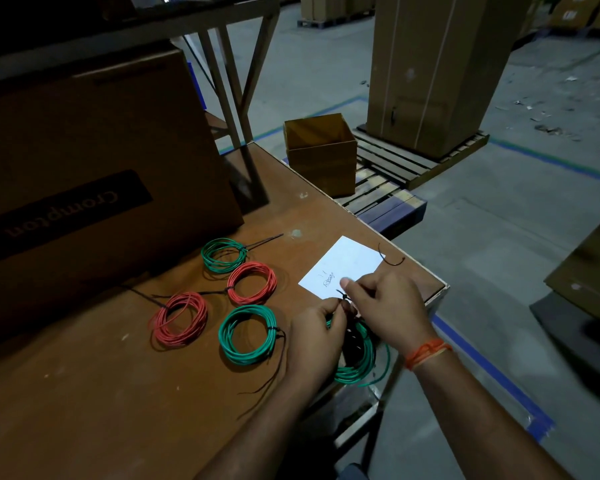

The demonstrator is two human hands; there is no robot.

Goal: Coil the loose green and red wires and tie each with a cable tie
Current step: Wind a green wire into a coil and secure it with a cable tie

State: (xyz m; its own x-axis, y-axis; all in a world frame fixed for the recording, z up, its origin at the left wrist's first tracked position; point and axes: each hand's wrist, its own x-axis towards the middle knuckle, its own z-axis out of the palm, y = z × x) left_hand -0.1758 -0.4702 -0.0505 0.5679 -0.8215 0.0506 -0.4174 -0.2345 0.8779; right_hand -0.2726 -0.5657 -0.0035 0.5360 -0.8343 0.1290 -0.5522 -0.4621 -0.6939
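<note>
Both hands hold a green wire coil [355, 362] near the bench [118, 393] edge. The left hand [314, 336] and right hand [385, 303] each pinch the black cable tie [344, 298] on it. Four tied coils lie nearby.

We see two green wire coils [224, 255] [247, 334] and two red wire coils [252, 283] [178, 318] on the reddish-brown wooden table [101, 393]. A third green wire coil [359, 362] carries a black cable tie [344, 296]. There's a white paper sheet [343, 265] with dark scribbles, and an orange thread wristband [426, 351].
</note>
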